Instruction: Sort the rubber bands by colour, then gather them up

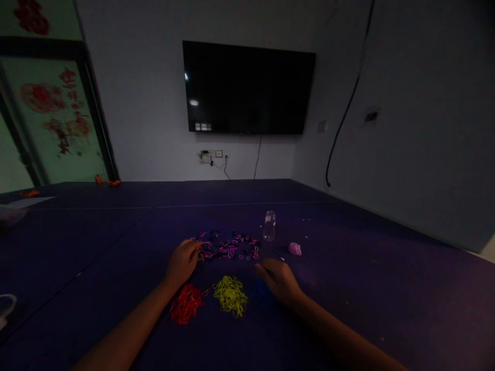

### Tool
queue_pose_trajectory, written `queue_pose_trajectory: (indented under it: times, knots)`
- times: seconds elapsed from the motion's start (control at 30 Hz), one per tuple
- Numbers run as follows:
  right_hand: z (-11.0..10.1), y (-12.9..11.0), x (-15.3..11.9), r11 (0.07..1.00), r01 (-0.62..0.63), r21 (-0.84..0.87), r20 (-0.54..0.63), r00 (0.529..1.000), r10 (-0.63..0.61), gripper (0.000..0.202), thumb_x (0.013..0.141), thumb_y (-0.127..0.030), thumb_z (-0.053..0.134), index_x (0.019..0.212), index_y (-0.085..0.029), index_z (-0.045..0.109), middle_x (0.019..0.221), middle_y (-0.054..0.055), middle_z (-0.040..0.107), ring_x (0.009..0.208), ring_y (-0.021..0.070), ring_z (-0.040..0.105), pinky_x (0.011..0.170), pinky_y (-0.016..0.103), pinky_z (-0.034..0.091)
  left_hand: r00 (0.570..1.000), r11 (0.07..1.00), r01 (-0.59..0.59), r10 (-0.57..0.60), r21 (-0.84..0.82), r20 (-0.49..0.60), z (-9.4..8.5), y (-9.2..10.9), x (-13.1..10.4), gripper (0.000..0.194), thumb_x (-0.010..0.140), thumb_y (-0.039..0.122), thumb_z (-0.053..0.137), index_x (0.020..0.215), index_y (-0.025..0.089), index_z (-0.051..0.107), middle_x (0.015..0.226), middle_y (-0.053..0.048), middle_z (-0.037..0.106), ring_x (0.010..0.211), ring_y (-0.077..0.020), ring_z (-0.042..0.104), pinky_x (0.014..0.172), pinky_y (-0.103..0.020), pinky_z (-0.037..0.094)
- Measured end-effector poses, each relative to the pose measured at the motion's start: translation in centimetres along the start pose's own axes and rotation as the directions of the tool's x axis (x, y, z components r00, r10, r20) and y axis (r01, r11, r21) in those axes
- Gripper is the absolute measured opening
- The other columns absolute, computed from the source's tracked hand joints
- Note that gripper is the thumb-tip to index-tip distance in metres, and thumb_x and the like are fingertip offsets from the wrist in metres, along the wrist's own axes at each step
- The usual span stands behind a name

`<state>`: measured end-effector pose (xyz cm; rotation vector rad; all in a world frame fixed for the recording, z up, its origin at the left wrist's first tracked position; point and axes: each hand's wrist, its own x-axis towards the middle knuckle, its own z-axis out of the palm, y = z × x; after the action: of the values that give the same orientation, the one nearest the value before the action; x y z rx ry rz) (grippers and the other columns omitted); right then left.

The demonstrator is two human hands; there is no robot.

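Small elastic bands (224, 250) in pink, black and other colours lie scattered on the dark purple surface in front of me. At their left edge is my left hand (182, 265), thumb and fingertips closed together over them; whatever it pinches is too small to make out. My right hand (280, 281) is held lower right, its fingers curled in, their contents hidden. Beneath and beside it lies a dim blue pile of bands (263, 291), partly covered. Between my forearms lie a red pile of bands (186, 304) and a yellow-green pile of bands (231, 295).
A clear plastic bottle (269, 226) stands behind the scattered bands, with a pink lump (294, 249) to its right. White scraps (282, 258) dot the surface. A white looped object (6, 306) sits far left. A television (249, 90) hangs on the wall.
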<state>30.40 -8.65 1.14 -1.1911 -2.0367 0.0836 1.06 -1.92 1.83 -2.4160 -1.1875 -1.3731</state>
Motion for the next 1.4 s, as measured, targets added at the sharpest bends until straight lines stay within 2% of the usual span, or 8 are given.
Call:
queue_pose_trajectory:
  times: [0.1,0.4,0.7,0.9,1.13,1.4]
  knots:
    - [-0.01,0.22,-0.10,1.000,-0.025,0.019,-0.030,0.999,0.026,0.046,0.092,-0.044,0.033,0.061,-0.018,0.055,0.059,0.002,0.057,0.055,0.0120,0.052,0.056,0.023,0.036,1.000,1.000,0.008,-0.008,-0.001,-0.002,-0.08,0.05,0.04,0.025,0.085,0.017,0.041,0.096,0.019,0.064,0.087,-0.007,0.065,0.084,-0.0210,0.060,0.076,-0.036,0.050]
    - [-0.38,-0.42,0.04,0.983,-0.104,0.151,-0.047,0.993,0.112,0.049,0.093,-0.044,0.028,0.070,-0.017,0.062,0.068,0.004,0.066,0.065,0.0145,0.061,0.063,0.024,0.042,0.997,0.997,0.076,-0.075,-0.007,0.030,-0.38,0.19,0.06,0.026,0.085,0.019,0.041,0.094,0.018,0.065,0.084,-0.006,0.065,0.078,-0.0194,0.061,0.070,-0.032,0.050]
    - [-0.23,-0.35,0.10,0.989,-0.107,0.104,0.004,0.994,0.108,0.049,0.092,-0.044,0.029,0.066,-0.017,0.061,0.065,0.004,0.065,0.062,0.0136,0.060,0.061,0.022,0.041,0.995,0.996,0.087,-0.087,0.010,0.039,-0.24,0.06,0.01,0.026,0.085,0.020,0.041,0.094,0.019,0.065,0.085,-0.006,0.065,0.078,-0.0189,0.061,0.071,-0.032,0.051]
    - [-0.12,-0.30,0.08,0.996,-0.088,-0.005,0.021,0.996,0.088,0.050,0.092,-0.044,0.030,0.062,-0.017,0.060,0.062,0.004,0.063,0.057,0.0125,0.057,0.056,0.022,0.037,0.997,1.000,-0.007,0.005,0.021,0.080,-0.08,0.26,0.11,0.024,0.086,0.020,0.042,0.093,0.019,0.065,0.088,-0.006,0.066,0.087,-0.0203,0.060,0.079,-0.036,0.050]
    - [-0.03,-0.10,-0.04,0.997,-0.072,-0.003,0.013,0.997,0.072,0.049,0.093,-0.043,0.030,0.063,-0.017,0.059,0.062,0.003,0.063,0.058,0.0122,0.057,0.058,0.022,0.037,0.977,0.992,-0.124,0.115,0.038,0.177,0.01,0.24,0.23,0.023,0.088,0.021,0.043,0.097,0.020,0.064,0.097,-0.007,0.067,0.095,-0.0210,0.058,0.087,-0.042,0.046]
    - [0.04,-0.07,-0.02,0.998,-0.070,-0.001,0.015,0.997,0.070,0.048,0.092,-0.043,0.032,0.062,-0.017,0.059,0.063,0.004,0.063,0.057,0.0125,0.057,0.056,0.022,0.038,0.967,0.990,-0.135,0.123,0.038,0.221,0.58,-0.22,-0.04,0.025,0.090,0.025,0.042,0.103,0.022,0.064,0.105,-0.005,0.066,0.103,-0.0210,0.056,0.092,-0.044,0.043]
